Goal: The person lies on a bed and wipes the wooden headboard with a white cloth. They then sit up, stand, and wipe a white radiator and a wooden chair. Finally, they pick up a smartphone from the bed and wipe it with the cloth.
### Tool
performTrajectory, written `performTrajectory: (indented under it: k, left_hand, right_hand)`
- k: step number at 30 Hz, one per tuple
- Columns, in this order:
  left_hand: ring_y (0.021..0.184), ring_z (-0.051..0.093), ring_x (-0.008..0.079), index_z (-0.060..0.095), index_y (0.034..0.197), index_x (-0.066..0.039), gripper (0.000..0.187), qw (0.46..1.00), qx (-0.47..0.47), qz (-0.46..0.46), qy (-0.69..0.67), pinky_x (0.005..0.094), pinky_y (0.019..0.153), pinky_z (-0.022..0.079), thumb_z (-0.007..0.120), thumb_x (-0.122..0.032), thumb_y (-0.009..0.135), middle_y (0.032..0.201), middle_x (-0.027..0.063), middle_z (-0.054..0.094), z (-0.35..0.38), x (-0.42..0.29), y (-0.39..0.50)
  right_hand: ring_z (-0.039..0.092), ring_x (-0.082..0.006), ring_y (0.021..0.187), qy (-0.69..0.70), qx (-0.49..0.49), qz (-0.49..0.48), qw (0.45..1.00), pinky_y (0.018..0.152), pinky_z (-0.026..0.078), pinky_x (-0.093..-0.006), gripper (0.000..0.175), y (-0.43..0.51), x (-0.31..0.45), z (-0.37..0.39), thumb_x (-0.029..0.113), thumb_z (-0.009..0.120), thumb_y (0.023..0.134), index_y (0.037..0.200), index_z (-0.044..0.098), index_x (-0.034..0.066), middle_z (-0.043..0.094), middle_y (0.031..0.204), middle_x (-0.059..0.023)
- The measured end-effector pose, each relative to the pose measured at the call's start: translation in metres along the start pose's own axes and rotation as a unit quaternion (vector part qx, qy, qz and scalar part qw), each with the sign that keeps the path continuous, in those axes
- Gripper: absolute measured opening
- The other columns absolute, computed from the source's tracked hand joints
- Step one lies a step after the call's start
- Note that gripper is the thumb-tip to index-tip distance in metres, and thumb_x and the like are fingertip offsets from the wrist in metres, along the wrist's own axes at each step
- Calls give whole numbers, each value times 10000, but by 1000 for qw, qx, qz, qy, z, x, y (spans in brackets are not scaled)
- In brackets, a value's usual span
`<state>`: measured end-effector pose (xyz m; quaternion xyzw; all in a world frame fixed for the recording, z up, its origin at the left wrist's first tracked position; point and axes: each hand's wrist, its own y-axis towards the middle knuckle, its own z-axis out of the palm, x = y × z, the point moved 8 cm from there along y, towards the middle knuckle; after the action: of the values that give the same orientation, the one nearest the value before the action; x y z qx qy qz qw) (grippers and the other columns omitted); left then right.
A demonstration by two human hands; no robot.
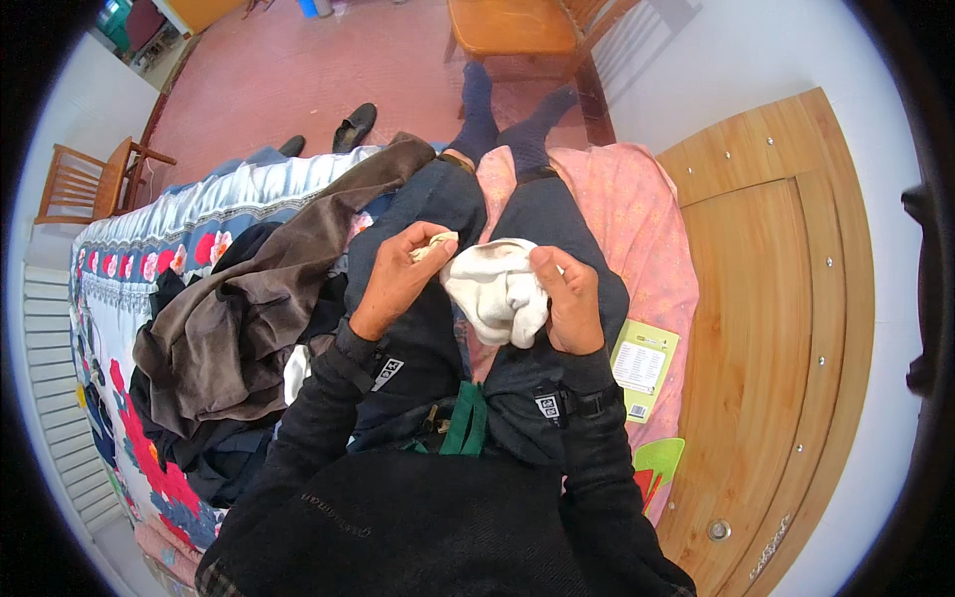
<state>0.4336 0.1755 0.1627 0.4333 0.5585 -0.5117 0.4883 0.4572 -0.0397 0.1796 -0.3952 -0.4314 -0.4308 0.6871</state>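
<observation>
Above my lap, my right hand (574, 298) grips a white cloth item (496, 287) by its right side; it looks like a bunched sock or cap, but I cannot tell which. My left hand (399, 276) pinches a small cream-coloured bit of fabric (433, 248) between thumb and fingers, just left of the white cloth. Whether the two pieces are joined is unclear. My legs in dark trousers (440, 201) stretch forward beneath both hands, with dark blue socks (477, 104) on the feet. A green strap (465, 418) lies at my waist.
A brown garment (224, 343) over dark clothes covers the bed at left, a small white cloth (296, 373) beside it. At right are a green booklet (643, 366), a green fly swatter (660, 459) and a wooden panel (753, 336). A wooden chair (515, 26) and black shoes (355, 127) stand beyond.
</observation>
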Motion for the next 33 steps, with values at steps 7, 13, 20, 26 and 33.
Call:
performTrajectory:
  k: [7, 13, 20, 26, 33]
  left_hand:
    - [797, 548, 64, 627, 1344, -84, 456, 994, 62, 20, 84, 227, 694, 447, 733, -176, 911, 864, -32, 592, 15, -14, -11]
    - [804, 551, 43, 684, 1034, 3, 195, 984, 168, 11, 66, 226, 679, 450, 721, -87, 866, 862, -22, 641, 65, 4, -22]
    - [761, 512, 32, 687, 1022, 2, 194, 992, 78, 6, 97, 218, 644, 422, 696, -181, 958, 843, -39, 613, 17, -21, -15]
    - [629, 501, 12, 703, 1031, -25, 227, 990, 137, -14, 29, 185, 523, 350, 638, -240, 996, 761, -51, 615, 48, -39, -18]
    - [532, 442, -9, 709, 1136, -29, 296, 995, 86, -54, 11, 172, 456, 299, 633, -287, 1012, 706, -45, 623, 31, -31, -10]
  right_hand:
    - [632, -86, 803, 111, -44, -1, 993, 716, 495, -242, 399, 0, 7, 0, 296, 530, 1067, 1142, 663, -72, 707, 969, -68]
    - [647, -89, 830, 106, -4, 7, 994, 750, 506, -242, 392, 2, 3, 5, 290, 514, 1073, 1133, 664, -67, 710, 973, -71]
    - [663, -164, 966, -209, -160, -143, 954, 808, 546, -284, 331, 1, 44, -56, 194, 636, 995, 1249, 640, -20, 686, 1157, -102]
    - [647, -252, 1078, -245, 48, -112, 962, 901, 510, -350, 418, 3, 10, 36, 265, 699, 948, 1279, 628, 20, 665, 1145, -179]
    - [655, -105, 901, -69, 95, 5, 993, 755, 527, -272, 364, -6, -20, 37, 184, 676, 956, 1241, 617, -35, 702, 1023, -87]
